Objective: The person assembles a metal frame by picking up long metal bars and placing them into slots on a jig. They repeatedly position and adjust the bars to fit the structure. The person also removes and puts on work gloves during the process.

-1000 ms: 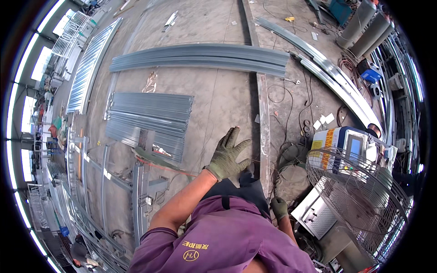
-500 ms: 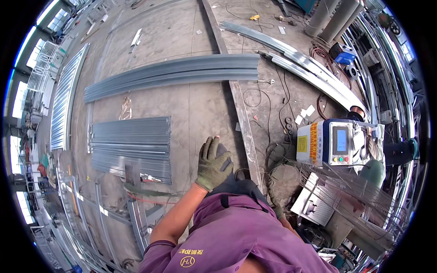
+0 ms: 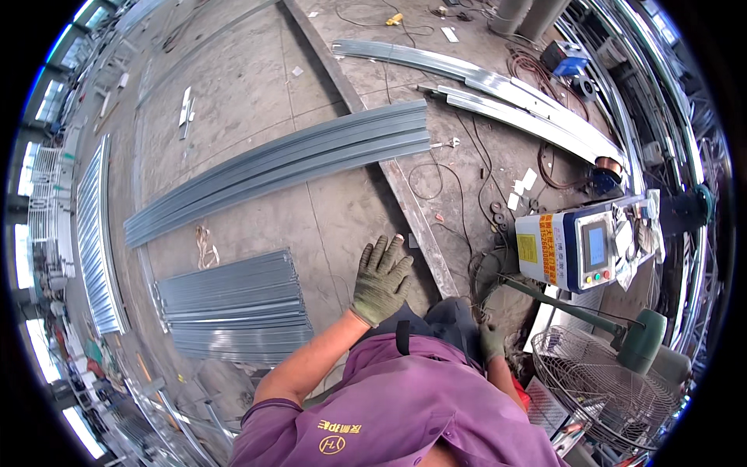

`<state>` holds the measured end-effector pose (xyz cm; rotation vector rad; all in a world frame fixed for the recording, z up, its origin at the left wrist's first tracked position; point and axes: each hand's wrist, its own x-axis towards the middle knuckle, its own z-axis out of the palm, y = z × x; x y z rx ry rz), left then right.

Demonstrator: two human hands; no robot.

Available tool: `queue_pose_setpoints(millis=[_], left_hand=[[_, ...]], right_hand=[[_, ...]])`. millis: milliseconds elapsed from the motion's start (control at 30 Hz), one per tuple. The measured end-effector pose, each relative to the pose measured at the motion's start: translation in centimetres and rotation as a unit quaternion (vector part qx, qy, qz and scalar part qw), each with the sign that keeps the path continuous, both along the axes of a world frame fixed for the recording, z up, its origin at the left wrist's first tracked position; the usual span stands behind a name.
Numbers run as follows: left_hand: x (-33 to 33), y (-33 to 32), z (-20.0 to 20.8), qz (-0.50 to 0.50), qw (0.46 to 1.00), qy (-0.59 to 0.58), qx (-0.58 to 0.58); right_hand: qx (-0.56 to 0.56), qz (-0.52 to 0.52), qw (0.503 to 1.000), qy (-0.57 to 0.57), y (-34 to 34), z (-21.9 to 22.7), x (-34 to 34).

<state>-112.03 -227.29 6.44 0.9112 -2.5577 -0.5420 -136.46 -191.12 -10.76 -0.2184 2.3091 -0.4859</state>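
My left hand (image 3: 381,280) wears an olive-green work glove, with one bare fingertip poking out. Its fingers are stretched and slightly apart, holding nothing, in front of my waist above the concrete floor. Lower at my right side hangs my right hand (image 3: 492,341), also gloved; how its fingers lie is too unclear to make out. Beyond the left hand, a bundle of long grey metal profiles (image 3: 288,167) rests with its right end across a floor beam (image 3: 416,226). Left of that hand lies a stack of shorter grey profiles (image 3: 233,307).
A white-and-blue machine (image 3: 548,251) with a screen and buttons stands to the right. Near it is a green fan (image 3: 607,373) with a wire cage. Shiny metal strips (image 3: 537,113), cables and a wrench (image 3: 447,143) lie on the floor ahead. Corrugated panels (image 3: 99,241) lie far left.
The view has turned, so the profiles now slant and the machine sits lower. My left hand stays spread, somewhat further right in view. More of my right hand shows, beside my leg.
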Motion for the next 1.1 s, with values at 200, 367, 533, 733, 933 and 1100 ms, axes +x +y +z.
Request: queue_pose_setpoints(millis=[200, 367, 533, 733, 933, 1100], left_hand=[[-1.5, -6.5, -1.2, -0.091, 0.995, -0.016, 0.039], [-3.6, -7.4, -4.7, -0.118, 0.973, -0.063, 0.190], [-6.9, -8.4, -3.7, -0.129, 0.917, -0.215, 0.311], [-9.8, -12.3, -6.7, -0.074, 0.885, -0.295, 0.354], [-9.4, -18.4, -16.0, 0.102, 0.875, -0.284, 0.378], [-12.3, -22.8, -20.8, -0.164, 0.836, -0.476, 0.217]], right_hand=[[-0.079, 0.063, 0.994, 0.050, -18.6, 10.8, 1.7], [-0.140, 0.168, 0.976, 0.008, -27.9, 9.5, 2.1], [-0.093, 0.278, 0.954, -0.067, -31.5, 5.7, 2.7], [-0.024, 0.384, 0.905, -0.182, -31.8, 0.6, -3.5], [-0.033, 0.275, 0.949, -0.150, -34.9, -4.7, -17.4], [-0.031, 0.226, 0.968, -0.105, -31.9, 0.6, -32.6]])
